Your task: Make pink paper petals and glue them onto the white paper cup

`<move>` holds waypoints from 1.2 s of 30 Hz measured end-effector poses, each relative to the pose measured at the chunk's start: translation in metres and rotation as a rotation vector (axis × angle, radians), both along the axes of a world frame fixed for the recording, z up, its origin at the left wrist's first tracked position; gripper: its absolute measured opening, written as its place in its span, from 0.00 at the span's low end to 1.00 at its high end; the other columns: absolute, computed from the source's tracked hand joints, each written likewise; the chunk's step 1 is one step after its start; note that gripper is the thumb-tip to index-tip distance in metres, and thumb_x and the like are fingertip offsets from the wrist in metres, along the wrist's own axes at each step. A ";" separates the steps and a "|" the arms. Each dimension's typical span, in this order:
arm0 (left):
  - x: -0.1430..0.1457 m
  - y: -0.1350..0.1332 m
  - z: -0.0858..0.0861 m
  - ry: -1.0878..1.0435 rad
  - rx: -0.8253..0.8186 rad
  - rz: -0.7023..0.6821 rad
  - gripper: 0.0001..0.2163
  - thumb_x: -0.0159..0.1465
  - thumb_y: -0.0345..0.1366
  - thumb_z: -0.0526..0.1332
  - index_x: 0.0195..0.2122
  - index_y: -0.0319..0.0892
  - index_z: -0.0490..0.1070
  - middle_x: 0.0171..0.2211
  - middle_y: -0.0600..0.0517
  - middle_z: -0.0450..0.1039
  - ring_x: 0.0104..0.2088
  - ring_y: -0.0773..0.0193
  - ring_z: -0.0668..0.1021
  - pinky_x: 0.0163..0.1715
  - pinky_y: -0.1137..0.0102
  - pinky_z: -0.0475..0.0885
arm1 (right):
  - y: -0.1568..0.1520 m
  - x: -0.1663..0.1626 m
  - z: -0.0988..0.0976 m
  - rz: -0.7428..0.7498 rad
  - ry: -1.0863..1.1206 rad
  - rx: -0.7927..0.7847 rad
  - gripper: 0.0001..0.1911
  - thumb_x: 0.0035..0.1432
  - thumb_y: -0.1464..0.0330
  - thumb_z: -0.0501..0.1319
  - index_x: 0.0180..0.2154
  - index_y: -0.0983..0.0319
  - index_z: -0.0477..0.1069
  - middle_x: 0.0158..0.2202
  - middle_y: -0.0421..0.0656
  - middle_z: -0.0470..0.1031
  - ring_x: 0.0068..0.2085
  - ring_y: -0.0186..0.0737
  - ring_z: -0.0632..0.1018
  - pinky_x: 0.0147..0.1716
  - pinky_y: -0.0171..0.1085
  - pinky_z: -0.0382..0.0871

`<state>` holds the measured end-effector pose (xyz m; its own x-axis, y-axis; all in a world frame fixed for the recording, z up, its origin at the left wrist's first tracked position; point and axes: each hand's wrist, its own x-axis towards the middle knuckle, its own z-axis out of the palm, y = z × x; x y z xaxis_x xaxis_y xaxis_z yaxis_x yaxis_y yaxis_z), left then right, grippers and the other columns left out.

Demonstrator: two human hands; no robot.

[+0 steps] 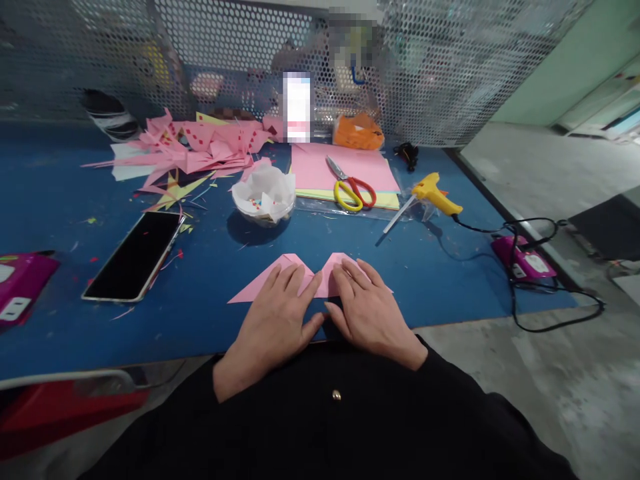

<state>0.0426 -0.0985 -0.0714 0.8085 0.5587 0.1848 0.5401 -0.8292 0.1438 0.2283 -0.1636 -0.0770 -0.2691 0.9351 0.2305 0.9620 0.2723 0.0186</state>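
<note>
A folded piece of pink paper (253, 283) lies on the blue table near its front edge, with pointed sides and two raised peaks at the back. My left hand (277, 313) rests flat on its left half, fingers stretched out. On the right half lies my right hand (370, 307), its fingers also extended and pressing on the paper. Both thumbs point toward each other in front of the paper. Much of the paper's middle and right side is hidden under the hands.
Beyond the hands stand a white-lined bowl (265, 193), scissors (353, 190) on pink sheets (310, 167), and a yellow glue gun (435, 193) with a black cord. Pink scraps (215, 147) and a phone (135, 257) lie left. A perforated metal screen (225, 40) borders the back.
</note>
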 end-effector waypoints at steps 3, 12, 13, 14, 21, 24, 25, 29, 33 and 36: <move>0.000 0.000 0.001 0.006 -0.009 0.000 0.28 0.68 0.44 0.57 0.66 0.34 0.64 0.58 0.34 0.68 0.59 0.41 0.69 0.62 0.46 0.62 | -0.001 0.000 0.001 0.011 0.004 0.013 0.33 0.71 0.58 0.49 0.62 0.82 0.63 0.62 0.64 0.70 0.65 0.60 0.68 0.65 0.55 0.58; 0.000 0.000 0.000 -0.004 0.003 -0.005 0.28 0.67 0.41 0.59 0.65 0.33 0.64 0.56 0.34 0.68 0.59 0.40 0.69 0.62 0.46 0.63 | -0.001 -0.003 -0.002 0.063 0.028 0.028 0.33 0.71 0.57 0.48 0.62 0.79 0.64 0.61 0.61 0.71 0.63 0.57 0.70 0.66 0.54 0.57; 0.000 0.000 0.000 -0.003 -0.001 -0.007 0.28 0.66 0.41 0.59 0.65 0.33 0.65 0.56 0.34 0.68 0.58 0.40 0.69 0.62 0.46 0.63 | 0.000 -0.003 -0.003 0.073 0.037 0.028 0.32 0.72 0.57 0.48 0.62 0.79 0.64 0.61 0.60 0.72 0.63 0.57 0.70 0.67 0.54 0.56; 0.000 0.001 0.000 -0.002 -0.003 -0.011 0.28 0.66 0.42 0.60 0.65 0.33 0.66 0.56 0.34 0.68 0.58 0.40 0.69 0.62 0.45 0.63 | 0.000 -0.003 -0.003 0.075 0.047 0.030 0.32 0.72 0.57 0.48 0.62 0.79 0.64 0.61 0.59 0.73 0.63 0.57 0.70 0.67 0.54 0.56; -0.001 0.000 -0.002 -0.060 0.035 -0.002 0.29 0.66 0.41 0.60 0.64 0.30 0.64 0.58 0.32 0.69 0.60 0.40 0.70 0.62 0.45 0.64 | -0.001 -0.005 -0.001 0.090 0.054 0.039 0.32 0.72 0.57 0.48 0.60 0.79 0.67 0.58 0.60 0.75 0.60 0.56 0.73 0.66 0.54 0.57; -0.003 -0.002 -0.001 -0.080 0.036 0.017 0.27 0.65 0.41 0.59 0.60 0.26 0.66 0.58 0.31 0.70 0.61 0.42 0.70 0.64 0.48 0.62 | -0.001 -0.005 0.000 0.070 0.047 0.017 0.32 0.72 0.57 0.47 0.60 0.80 0.66 0.58 0.60 0.75 0.59 0.56 0.74 0.65 0.54 0.57; -0.003 -0.003 -0.001 -0.076 0.033 0.017 0.26 0.65 0.41 0.59 0.60 0.26 0.67 0.58 0.32 0.71 0.61 0.42 0.70 0.65 0.48 0.62 | -0.002 -0.005 0.000 0.062 0.046 0.003 0.32 0.72 0.57 0.47 0.60 0.79 0.66 0.58 0.60 0.75 0.60 0.56 0.73 0.66 0.54 0.57; -0.003 -0.003 -0.001 -0.076 0.055 0.018 0.26 0.65 0.40 0.58 0.59 0.27 0.67 0.58 0.32 0.72 0.61 0.42 0.71 0.64 0.47 0.62 | -0.002 -0.006 0.000 0.054 0.039 -0.042 0.31 0.72 0.57 0.47 0.62 0.75 0.65 0.61 0.57 0.73 0.62 0.54 0.72 0.67 0.55 0.54; -0.002 -0.002 -0.002 -0.074 0.050 0.011 0.26 0.63 0.38 0.59 0.59 0.27 0.68 0.58 0.32 0.72 0.61 0.41 0.71 0.65 0.48 0.61 | -0.001 -0.009 0.001 0.047 0.028 -0.054 0.32 0.72 0.55 0.48 0.63 0.73 0.65 0.62 0.56 0.72 0.63 0.54 0.70 0.68 0.54 0.52; -0.003 -0.002 -0.002 -0.069 0.042 0.010 0.26 0.62 0.38 0.60 0.59 0.27 0.68 0.58 0.32 0.72 0.61 0.41 0.71 0.65 0.48 0.61 | 0.000 -0.011 0.001 0.031 0.025 -0.064 0.33 0.71 0.54 0.49 0.63 0.73 0.65 0.61 0.57 0.73 0.62 0.55 0.70 0.66 0.54 0.54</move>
<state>0.0398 -0.1005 -0.0732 0.7875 0.5573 0.2632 0.5384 -0.8299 0.1465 0.2170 -0.1634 -0.0756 -0.2931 0.9395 0.1773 0.9530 0.3019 -0.0241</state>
